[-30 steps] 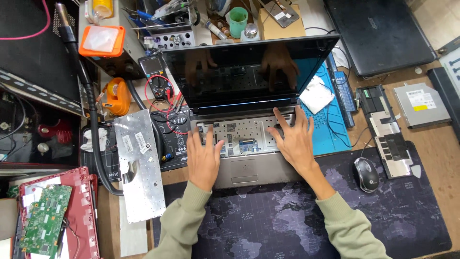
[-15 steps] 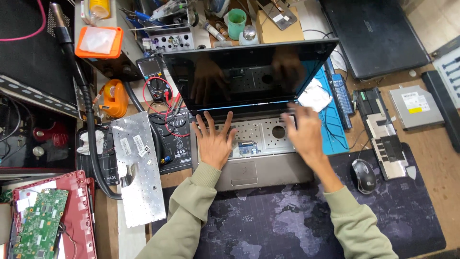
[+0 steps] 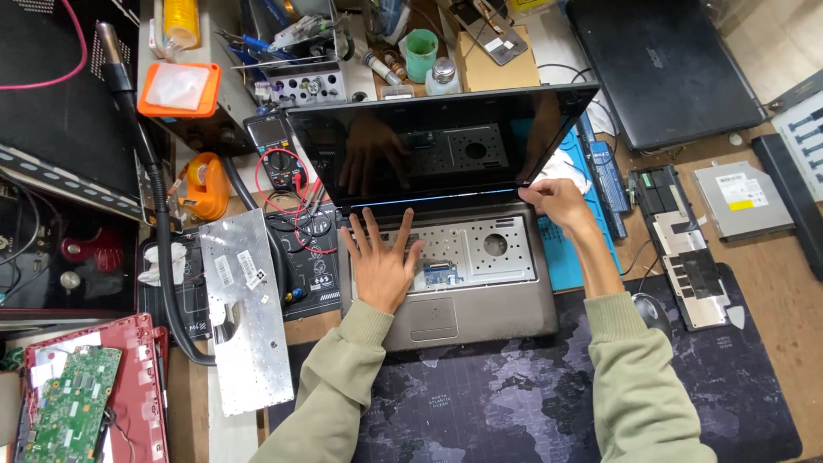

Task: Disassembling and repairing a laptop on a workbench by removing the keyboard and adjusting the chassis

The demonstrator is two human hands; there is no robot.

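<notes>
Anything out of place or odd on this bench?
Yes: the laptop has no keyboard, leaving its metal tray bare; the removed keyboard lies face down to its left. The left hand presses the tray.

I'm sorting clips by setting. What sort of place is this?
Most likely an electronics repair bench. A laptop lies open with its keyboard removed, the left hand flat on its bare deck; a loose green circuit board and a multimeter with red leads sit nearby.
</notes>
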